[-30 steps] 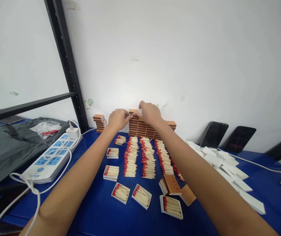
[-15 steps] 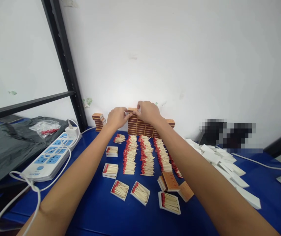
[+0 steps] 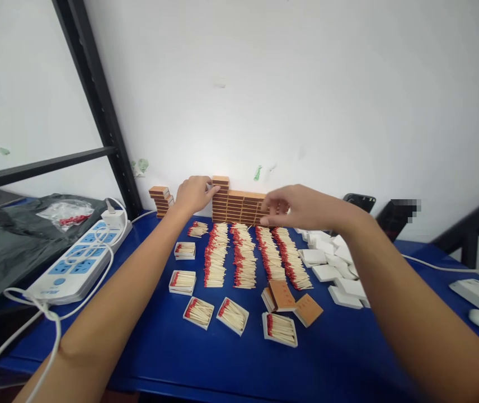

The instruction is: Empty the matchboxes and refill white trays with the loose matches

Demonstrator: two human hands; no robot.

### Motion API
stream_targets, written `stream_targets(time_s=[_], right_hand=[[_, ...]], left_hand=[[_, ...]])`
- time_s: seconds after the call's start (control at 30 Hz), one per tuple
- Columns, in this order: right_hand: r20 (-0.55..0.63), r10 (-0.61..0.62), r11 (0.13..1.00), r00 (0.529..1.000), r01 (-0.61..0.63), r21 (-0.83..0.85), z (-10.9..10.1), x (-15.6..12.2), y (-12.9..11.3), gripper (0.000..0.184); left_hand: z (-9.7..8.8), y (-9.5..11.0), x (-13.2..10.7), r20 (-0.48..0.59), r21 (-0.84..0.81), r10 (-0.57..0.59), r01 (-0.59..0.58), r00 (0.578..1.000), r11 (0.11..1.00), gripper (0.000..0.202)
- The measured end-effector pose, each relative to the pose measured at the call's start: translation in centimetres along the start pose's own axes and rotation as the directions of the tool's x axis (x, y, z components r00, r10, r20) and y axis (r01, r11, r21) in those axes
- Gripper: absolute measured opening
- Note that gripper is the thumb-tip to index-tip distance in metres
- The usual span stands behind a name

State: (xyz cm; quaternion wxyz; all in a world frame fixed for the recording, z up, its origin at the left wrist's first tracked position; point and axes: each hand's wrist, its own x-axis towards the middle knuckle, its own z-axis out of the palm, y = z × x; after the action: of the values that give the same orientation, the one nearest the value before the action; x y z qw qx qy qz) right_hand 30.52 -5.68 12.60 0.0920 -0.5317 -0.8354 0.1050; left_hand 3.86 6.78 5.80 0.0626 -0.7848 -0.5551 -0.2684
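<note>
A stacked wall of brown matchboxes (image 3: 239, 207) stands against the white wall at the back of the blue table (image 3: 172, 358). My left hand (image 3: 193, 194) rests its curled fingers against the left end of that stack, touching the top box (image 3: 220, 180). My right hand (image 3: 300, 207) hovers to the right of the stack, fingers loosely spread, with nothing in it. Below lie rows of loose red-tipped matches (image 3: 243, 254) and several open trays of matches (image 3: 279, 329).
A pile of white box sleeves (image 3: 332, 263) lies right of the matches. A smaller brown box stack (image 3: 160, 200) stands at the left, by a white and blue power strip (image 3: 78, 266) with cable, a black bag (image 3: 8, 240) and a black shelf post (image 3: 97, 106).
My right hand has left the top of the matchbox stack and moved right, opening. My left hand stays at the stack's left end. The view has shifted right.
</note>
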Motion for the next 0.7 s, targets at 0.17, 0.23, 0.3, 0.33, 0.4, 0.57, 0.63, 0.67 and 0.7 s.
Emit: stream_targets(time_s=[0.17,0.23,0.3,0.33,0.4,0.57,0.63,0.67,0.7], right_hand=[[0.189,-0.027,0.994,0.982,0.005,0.113,2.7,-7.0,-0.2,0.023],[0.137,0.007,0.995,0.99,-0.021,0.097,4.4,-9.1,-0.4,0.027],[0.072,0.055,0.996,0.996,-0.06,0.064,5.9,-10.5,-0.7,0.027],[0.044,0.083,0.995,0.996,-0.085,0.044,6.5,-10.8,-1.0,0.025],[-0.002,0.146,0.989,0.989,-0.146,-0.016,7.6,-11.0,-1.6,0.032],[-0.015,0.26,0.95,0.965,-0.259,-0.175,9.4,-9.9,-3.1,0.046],[0.015,0.238,0.957,0.971,-0.232,-0.175,9.6,-9.8,-3.1,0.036],[0.031,0.219,0.965,0.975,-0.211,-0.156,9.6,-9.8,-2.9,0.03],[0.043,0.206,0.971,0.978,-0.199,-0.132,9.4,-9.9,-2.7,0.026]], left_hand=[[-0.1,0.2,0.1,0.001,-0.004,0.002,-0.002,1.0,1.0,0.035],[-0.2,0.1,0.2,-0.004,-0.005,-0.017,0.017,1.0,1.0,0.037],[-0.5,0.0,0.3,-0.003,-0.015,-0.03,0.03,1.0,0.999,0.039],[-0.6,-0.1,0.3,-0.005,-0.019,-0.033,0.033,0.999,0.999,0.04],[-0.9,0.0,0.3,-0.016,-0.021,-0.039,0.038,0.999,0.999,0.042],[-1.6,0.2,0.3,-0.065,-0.03,-0.049,0.048,0.997,0.998,0.049],[-1.9,0.3,0.3,-0.08,-0.037,-0.039,0.036,0.996,0.999,0.05],[-2.0,0.3,0.3,-0.086,-0.039,-0.035,0.032,0.996,0.999,0.051],[-2.1,0.2,0.3,-0.09,-0.041,-0.032,0.028,0.995,0.999,0.051]])
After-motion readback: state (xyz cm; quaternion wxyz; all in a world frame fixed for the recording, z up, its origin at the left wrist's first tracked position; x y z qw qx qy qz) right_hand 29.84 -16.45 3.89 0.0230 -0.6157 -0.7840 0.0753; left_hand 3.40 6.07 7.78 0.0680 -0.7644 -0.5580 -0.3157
